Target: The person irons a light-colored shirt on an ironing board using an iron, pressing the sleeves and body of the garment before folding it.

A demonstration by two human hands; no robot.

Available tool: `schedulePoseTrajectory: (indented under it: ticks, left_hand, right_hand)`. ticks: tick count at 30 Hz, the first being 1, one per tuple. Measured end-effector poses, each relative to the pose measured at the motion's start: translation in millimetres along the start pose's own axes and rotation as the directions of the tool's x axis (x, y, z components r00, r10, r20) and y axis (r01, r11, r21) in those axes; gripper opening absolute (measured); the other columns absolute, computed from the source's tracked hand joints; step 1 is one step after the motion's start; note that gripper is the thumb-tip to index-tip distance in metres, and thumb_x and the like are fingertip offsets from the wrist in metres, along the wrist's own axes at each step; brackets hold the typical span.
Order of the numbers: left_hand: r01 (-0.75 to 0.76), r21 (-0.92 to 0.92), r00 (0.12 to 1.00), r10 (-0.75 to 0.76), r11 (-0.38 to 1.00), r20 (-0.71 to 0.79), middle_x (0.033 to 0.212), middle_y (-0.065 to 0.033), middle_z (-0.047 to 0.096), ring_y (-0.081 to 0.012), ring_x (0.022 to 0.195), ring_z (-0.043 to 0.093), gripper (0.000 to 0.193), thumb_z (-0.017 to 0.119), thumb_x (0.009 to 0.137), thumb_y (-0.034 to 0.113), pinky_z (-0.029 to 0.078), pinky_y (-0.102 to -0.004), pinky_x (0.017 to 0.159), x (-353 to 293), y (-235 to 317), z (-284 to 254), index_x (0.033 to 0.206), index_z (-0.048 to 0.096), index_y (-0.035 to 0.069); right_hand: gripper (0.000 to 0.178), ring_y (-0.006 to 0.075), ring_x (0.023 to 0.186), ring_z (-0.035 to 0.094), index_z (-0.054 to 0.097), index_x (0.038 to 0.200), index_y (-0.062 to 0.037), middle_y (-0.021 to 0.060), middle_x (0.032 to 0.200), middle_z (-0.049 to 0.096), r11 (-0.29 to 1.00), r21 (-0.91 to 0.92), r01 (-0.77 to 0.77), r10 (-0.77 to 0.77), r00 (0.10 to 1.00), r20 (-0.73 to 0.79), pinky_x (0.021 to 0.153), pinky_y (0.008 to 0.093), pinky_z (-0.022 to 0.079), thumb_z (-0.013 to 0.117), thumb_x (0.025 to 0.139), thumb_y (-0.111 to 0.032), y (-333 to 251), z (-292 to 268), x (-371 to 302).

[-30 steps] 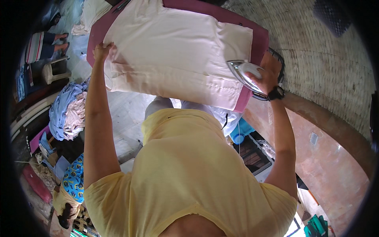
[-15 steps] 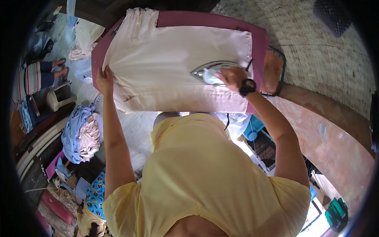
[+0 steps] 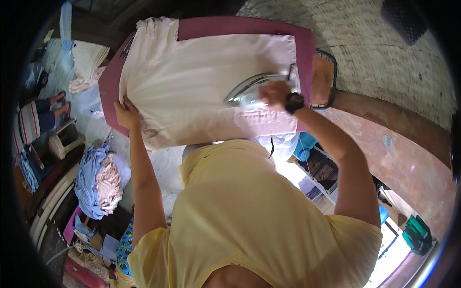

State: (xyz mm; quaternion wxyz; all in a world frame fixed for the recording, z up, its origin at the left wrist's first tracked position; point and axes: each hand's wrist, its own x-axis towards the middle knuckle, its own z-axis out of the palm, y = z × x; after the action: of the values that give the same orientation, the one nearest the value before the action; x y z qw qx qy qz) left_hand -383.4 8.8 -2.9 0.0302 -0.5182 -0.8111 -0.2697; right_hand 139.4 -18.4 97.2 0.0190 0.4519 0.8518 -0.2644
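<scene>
A smooth cream cloth (image 3: 201,67) lies spread over a maroon ironing board (image 3: 245,26), bunched at its far left corner and slightly wrinkled by the near left edge. My right hand (image 3: 274,95), with a dark watch on the wrist, is wrapped round the handle of a clothes iron (image 3: 240,96). The iron rests on the right half of the cloth, its pointed tip to the left, blurred by motion. At the left edge my left hand (image 3: 127,115) pinches the cloth between thumb and fingers; some fingertips are hidden.
A dark-framed chair (image 3: 324,79) stands against the board's right end. On the left are a pile of blue and pink clothes (image 3: 98,180), a stool (image 3: 67,139) and another person's legs (image 3: 55,113). A pinkish wall (image 3: 394,144) runs along the right.
The whole view has turned a little, so the board sits further left and tilted. My left hand has slid slightly nearer along the cloth's edge. The iron stays on the cloth's right half.
</scene>
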Motion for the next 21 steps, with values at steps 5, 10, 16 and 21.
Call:
schedulePoseTrajectory:
  ticks: [5,10,16,21]
  left_hand:
    - [-0.054,0.021,0.998,0.054,0.998,-0.018,0.078,-0.0187,0.063,-0.0396,0.069,0.062,0.028,0.058,0.096,0.03,0.047,-0.0485,0.059,-0.7,-0.8,-2.9,0.094,0.053,0.003]
    - [-0.098,0.122,0.982,0.116,0.988,-0.146,0.101,-0.0194,0.061,-0.0401,0.093,0.059,0.03,0.06,0.095,0.03,0.047,-0.0487,0.078,6.8,18.7,-12.0,0.106,0.057,0.002]
    - [-0.461,-0.636,0.764,0.642,0.619,0.071,0.103,-0.0142,0.06,-0.033,0.099,0.057,0.022,0.06,0.09,0.009,0.044,-0.0432,0.09,28.9,202.0,46.3,0.112,0.062,0.009]
    - [-0.559,-0.645,0.643,0.763,0.521,0.06,0.094,-0.0065,0.064,-0.0301,0.096,0.058,0.017,0.066,0.085,0.014,0.041,-0.054,0.086,-10.0,338.7,135.1,0.102,0.067,0.013]
  right_hand:
    - [0.028,0.035,0.072,0.067,0.067,0.089,-0.0172,0.0112,0.073,0.068,0.98,-0.06,-0.19,0.192,0.981,0.027,0.066,0.05,0.053,0.049,0.089,-0.039,-58.9,0.3,26.6]
    - [0.022,0.0339,0.07,0.065,0.064,0.083,-0.0153,0.0092,0.07,0.066,0.963,-0.167,-0.213,0.197,0.974,-0.11,0.061,0.05,0.051,0.053,0.086,-0.034,9.2,-14.0,-22.1]
    - [0.064,0.0343,0.067,0.067,0.069,0.096,-0.0132,0.0154,0.068,0.065,0.985,-0.068,-0.161,0.161,0.987,0.003,0.064,0.0492,0.052,0.051,0.084,-0.073,-42.4,-9.8,15.9]
    - [0.077,0.036,0.071,0.068,0.068,0.099,-0.0071,0.0176,0.072,0.067,0.991,-0.001,-0.132,0.132,0.991,0.014,0.068,0.0467,0.054,0.058,0.074,-0.079,-71.7,-7.6,41.8]
